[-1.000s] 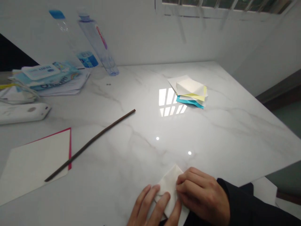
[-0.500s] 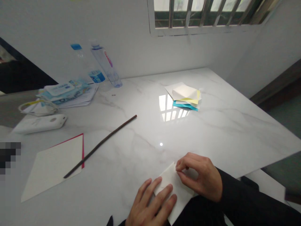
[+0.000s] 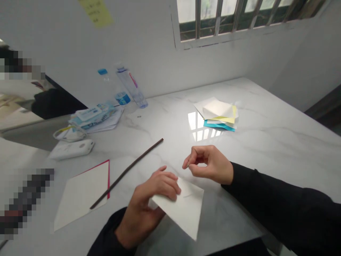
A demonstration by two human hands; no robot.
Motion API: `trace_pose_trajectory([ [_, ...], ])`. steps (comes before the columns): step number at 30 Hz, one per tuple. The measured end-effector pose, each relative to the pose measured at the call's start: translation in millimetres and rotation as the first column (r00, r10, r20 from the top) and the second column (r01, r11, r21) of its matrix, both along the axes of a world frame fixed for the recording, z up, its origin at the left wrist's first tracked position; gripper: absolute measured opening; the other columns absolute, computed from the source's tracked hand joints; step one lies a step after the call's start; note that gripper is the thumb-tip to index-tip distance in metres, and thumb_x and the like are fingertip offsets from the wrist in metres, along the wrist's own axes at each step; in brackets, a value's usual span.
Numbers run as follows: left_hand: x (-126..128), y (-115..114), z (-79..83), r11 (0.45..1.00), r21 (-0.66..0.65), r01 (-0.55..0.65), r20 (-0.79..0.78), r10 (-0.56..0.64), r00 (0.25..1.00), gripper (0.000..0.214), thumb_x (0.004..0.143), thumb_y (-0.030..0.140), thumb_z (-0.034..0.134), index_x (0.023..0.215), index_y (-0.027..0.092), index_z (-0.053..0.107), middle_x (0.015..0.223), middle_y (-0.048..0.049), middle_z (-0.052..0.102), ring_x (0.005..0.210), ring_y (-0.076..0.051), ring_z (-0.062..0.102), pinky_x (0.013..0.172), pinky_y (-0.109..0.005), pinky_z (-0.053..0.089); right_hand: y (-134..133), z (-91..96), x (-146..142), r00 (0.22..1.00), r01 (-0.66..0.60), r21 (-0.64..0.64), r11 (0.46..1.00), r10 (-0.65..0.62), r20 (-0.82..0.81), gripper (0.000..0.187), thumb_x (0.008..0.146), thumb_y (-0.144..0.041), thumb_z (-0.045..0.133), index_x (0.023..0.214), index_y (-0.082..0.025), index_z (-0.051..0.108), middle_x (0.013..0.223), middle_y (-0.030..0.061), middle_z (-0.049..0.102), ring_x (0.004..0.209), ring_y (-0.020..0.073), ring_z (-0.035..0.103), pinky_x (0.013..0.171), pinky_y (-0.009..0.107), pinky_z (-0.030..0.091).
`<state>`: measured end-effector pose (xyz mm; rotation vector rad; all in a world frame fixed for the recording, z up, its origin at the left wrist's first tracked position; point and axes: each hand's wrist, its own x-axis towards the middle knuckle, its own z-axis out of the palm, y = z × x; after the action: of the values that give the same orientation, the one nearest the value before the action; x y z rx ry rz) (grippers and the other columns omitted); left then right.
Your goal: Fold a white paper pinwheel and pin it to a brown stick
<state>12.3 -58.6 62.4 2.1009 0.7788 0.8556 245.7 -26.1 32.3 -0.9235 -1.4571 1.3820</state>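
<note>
A folded white paper (image 3: pixel 185 208) lies on the marble table top (image 3: pixel 266 149) in front of me, its point facing the near side. My left hand (image 3: pixel 151 199) grips its left corner, with the fingers on top. My right hand (image 3: pixel 210 165) is raised just above the paper and apart from it. Its thumb and forefinger pinch a tiny dark bit (image 3: pixel 188 165), too small to name.
A thin dark brown stick (image 3: pixel 126 173) lies across a white card with a red edge (image 3: pixel 82 195). Further back are a stack of coloured papers (image 3: pixel 218 115), plastic bottles (image 3: pixel 130 87), a wipes packet (image 3: pixel 93 117) on papers, and a white power bank (image 3: pixel 71 149). A barred window (image 3: pixel 221 17) is above.
My right hand has lifted off the paper and moved up and to the right. My left hand has shifted to the paper's left corner. The view has tilted upward.
</note>
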Motion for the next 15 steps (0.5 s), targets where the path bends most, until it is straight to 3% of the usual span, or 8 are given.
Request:
trace_pose_trajectory([
  [3, 1, 42, -2.3, 0.984, -0.178, 0.014, 0.172, 0.017, 0.985, 0.031, 0.091, 0.039, 0.075, 0.070, 0.021, 0.061, 0.077, -0.0036, 0.072, 0.092, -0.024, 0.072, 0.107, -0.053, 0.050, 25, -9.0, -6, 1.000, 0.004, -0.066, 0.998, -0.005, -0.011, 0.016, 0.070, -0.013, 0.068, 0.068, -0.019, 0.053, 0.081, 0.0046, 0.078, 0.071, 0.0138, 0.070, 0.063, 0.025, 0.053],
  [6, 5, 70, -22.8, 0.946, -0.321, 0.054, 0.280, 0.040, 0.959, 0.039, 0.083, 0.046, 0.083, 0.065, 0.021, 0.059, 0.068, -0.0033, 0.068, 0.085, -0.025, 0.070, 0.092, -0.049, 0.056, 37, -21.7, -6, 0.998, 0.030, -0.161, 0.987, -0.037, -0.040, 0.018, 0.068, -0.012, 0.068, 0.067, -0.019, 0.051, 0.077, 0.0028, 0.076, 0.067, 0.0124, 0.068, 0.060, 0.023, 0.050],
  [10, 7, 83, -49.6, 0.904, -0.418, 0.094, 0.343, 0.061, 0.937, 0.045, 0.082, 0.050, 0.081, 0.062, 0.021, 0.054, 0.064, -0.0023, 0.063, 0.080, -0.023, 0.067, 0.084, -0.045, 0.057, 33, -26.2, -4, 0.987, 0.001, -0.251, 0.968, -0.041, -0.153, 0.018, 0.067, -0.011, 0.069, 0.066, -0.019, 0.053, 0.075, 0.0012, 0.075, 0.068, 0.0117, 0.068, 0.061, 0.022, 0.052],
  [15, 2, 83, -55.3, 0.842, -0.525, 0.125, 0.406, 0.119, 0.906, 0.048, 0.082, 0.047, 0.083, 0.057, 0.021, 0.051, 0.061, 0.0001, 0.059, 0.076, -0.021, 0.064, 0.091, -0.048, 0.055, 24, -21.1, -4, 0.965, -0.162, -0.349, 0.923, 0.075, -0.250, 0.014, 0.068, -0.010, 0.075, 0.070, -0.017, 0.062, 0.079, 0.0027, 0.077, 0.070, 0.0116, 0.070, 0.066, 0.023, 0.056],
])
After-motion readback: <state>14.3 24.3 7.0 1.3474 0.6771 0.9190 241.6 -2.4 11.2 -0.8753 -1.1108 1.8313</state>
